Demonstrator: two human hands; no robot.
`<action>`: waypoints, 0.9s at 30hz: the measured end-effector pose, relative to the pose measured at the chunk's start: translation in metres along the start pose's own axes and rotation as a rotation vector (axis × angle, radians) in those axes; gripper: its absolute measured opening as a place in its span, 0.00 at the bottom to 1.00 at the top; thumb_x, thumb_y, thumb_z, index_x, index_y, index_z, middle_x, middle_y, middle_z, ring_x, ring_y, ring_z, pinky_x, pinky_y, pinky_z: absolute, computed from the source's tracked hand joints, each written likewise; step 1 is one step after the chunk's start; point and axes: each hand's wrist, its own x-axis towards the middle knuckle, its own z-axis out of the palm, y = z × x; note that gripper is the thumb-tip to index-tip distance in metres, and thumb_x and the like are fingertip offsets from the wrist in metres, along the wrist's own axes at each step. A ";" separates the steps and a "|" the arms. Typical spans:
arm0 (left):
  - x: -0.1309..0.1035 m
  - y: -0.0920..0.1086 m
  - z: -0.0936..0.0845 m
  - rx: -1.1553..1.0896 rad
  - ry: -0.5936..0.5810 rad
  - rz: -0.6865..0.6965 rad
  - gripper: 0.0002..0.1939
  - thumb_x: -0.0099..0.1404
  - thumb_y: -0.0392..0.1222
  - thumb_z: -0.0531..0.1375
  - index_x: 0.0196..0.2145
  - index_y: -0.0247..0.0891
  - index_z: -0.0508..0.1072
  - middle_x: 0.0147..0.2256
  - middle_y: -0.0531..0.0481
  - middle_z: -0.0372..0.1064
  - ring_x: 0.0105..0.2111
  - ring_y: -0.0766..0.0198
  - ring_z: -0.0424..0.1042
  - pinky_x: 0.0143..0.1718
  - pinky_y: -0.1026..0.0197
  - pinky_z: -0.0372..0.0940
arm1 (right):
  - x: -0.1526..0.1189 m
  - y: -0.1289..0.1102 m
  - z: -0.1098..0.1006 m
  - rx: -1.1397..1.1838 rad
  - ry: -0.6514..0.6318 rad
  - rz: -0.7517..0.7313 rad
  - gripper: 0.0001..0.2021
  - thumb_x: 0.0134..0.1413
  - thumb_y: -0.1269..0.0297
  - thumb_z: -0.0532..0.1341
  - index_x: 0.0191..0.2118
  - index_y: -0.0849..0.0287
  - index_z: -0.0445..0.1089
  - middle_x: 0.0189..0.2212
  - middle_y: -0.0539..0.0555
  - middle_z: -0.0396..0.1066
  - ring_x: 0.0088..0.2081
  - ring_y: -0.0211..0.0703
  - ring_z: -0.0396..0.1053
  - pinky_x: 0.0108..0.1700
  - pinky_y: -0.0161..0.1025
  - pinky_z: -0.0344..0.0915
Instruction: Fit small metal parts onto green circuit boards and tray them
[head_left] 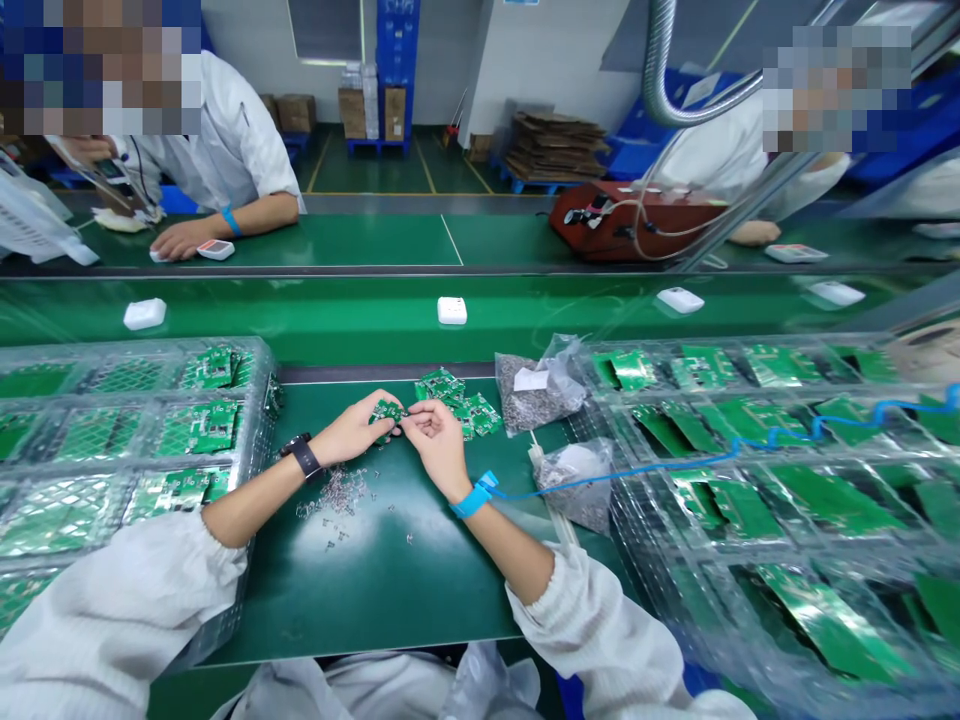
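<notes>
My left hand (354,430), with a dark watch at the wrist, grips a small green circuit board (387,412) by its edge above the green tabletop (375,610). At the board's right edge, my right hand (438,440) is closed in a pinch. Whatever its fingertips hold is too small to make out. A blue wrist strap (475,496) circles that wrist, its coiled cord running off to the right. Just beyond the hands lies a loose group of circuit boards (477,414). Small metal parts (341,495) are scattered below my left hand.
Clear trays of circuit boards stand left (251,420) and right (637,500). Two plastic bags of small parts (536,400) lie beside the right tray. A green conveyor belt (360,320) carrying white devices (451,310) crosses ahead. Two people in white sit across from me.
</notes>
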 end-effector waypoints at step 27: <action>-0.009 0.015 0.012 -0.065 0.001 0.034 0.16 0.65 0.44 0.62 0.50 0.41 0.71 0.48 0.47 0.76 0.51 0.55 0.75 0.57 0.49 0.67 | 0.001 -0.006 -0.003 -0.027 0.078 0.020 0.09 0.52 0.59 0.68 0.35 0.56 0.70 0.27 0.50 0.75 0.31 0.44 0.76 0.38 0.40 0.70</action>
